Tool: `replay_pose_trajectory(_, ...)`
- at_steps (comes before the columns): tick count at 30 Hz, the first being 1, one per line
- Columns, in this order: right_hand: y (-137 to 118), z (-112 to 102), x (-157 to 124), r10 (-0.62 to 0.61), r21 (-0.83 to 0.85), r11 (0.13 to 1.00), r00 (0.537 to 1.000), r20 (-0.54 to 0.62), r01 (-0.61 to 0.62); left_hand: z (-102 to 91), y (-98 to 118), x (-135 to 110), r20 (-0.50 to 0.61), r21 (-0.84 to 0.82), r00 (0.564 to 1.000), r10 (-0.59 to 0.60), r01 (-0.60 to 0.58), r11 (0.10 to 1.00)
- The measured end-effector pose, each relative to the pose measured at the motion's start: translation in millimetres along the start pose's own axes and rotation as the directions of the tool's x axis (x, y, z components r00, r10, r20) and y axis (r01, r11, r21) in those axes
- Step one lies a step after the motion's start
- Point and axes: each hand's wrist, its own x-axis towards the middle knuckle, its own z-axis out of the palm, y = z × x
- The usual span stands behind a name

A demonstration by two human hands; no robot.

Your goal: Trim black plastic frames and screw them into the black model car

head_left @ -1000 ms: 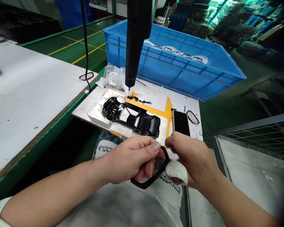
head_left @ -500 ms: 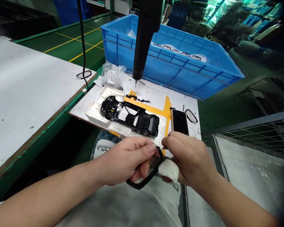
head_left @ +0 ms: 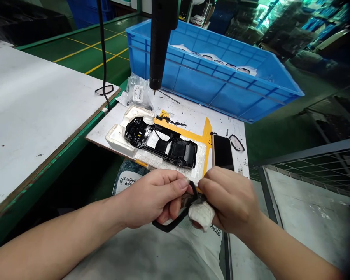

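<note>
Over my lap, my left hand [head_left: 160,198] is closed, thumb and fingers pinching a black angular frame [head_left: 172,225]. Close beside it, my right hand [head_left: 233,196] is curled shut against the frame's right side; whatever its fingers hold is hidden. White wrapping [head_left: 202,216] covers one of its fingers. Just beyond both hands, a black model car body [head_left: 177,149] lies in a white foam block [head_left: 119,142] on the work board. A black electric screwdriver [head_left: 158,50] hangs bit-down above the board, touched by neither hand.
A blue crate [head_left: 216,85] with several clear, dark-edged pieces stands behind the board. Small black screws [head_left: 172,121] lie scattered near yellow tape [head_left: 207,132]. A phone [head_left: 223,151], a dark-rimmed clear piece [head_left: 237,142] and a plastic bag [head_left: 138,91] are around the foam.
The hanging screwdriver has swung to the left. My right hand and its wrapped finger have shifted slightly left and down. The left hand keeps its pinch on the black frame.
</note>
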Motion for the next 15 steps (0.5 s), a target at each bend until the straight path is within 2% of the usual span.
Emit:
replay_pose_trajectory(3,-1.0,0.9,1.0,0.055,-0.005,0.998,0.998,0.01,-0.055,-1.5,1.0,-2.3,-0.007,0.048,1.0,-0.017,0.017,0.999)
replay_pose_trajectory(6,-1.5,1.5,0.8,-0.012,-0.008,1.0,0.999,0.044,0.012,-2.7,0.9,-4.1,-0.034,0.053,0.999,-0.005,0.007,0.999)
replay_pose_trajectory(8,-1.6,1.9,0.3,-0.021,-0.019,1.0,1.0,0.02,0.021,-2.9,0.7,-5.4,-0.034,0.054,0.999,-0.011,0.012,0.998)
replay_pose_trajectory(12,-2.0,2.8,-0.7,0.084,0.027,0.996,0.996,0.038,-0.085,-3.1,1.4,-7.4,-0.025,0.08,0.999,-0.026,0.028,0.996)
replay_pose_trajectory(15,-2.9,3.3,-1.6,0.007,0.048,0.999,0.997,0.074,-0.01,-4.3,1.9,-7.3,-0.041,0.097,0.999,-0.03,0.034,0.995)
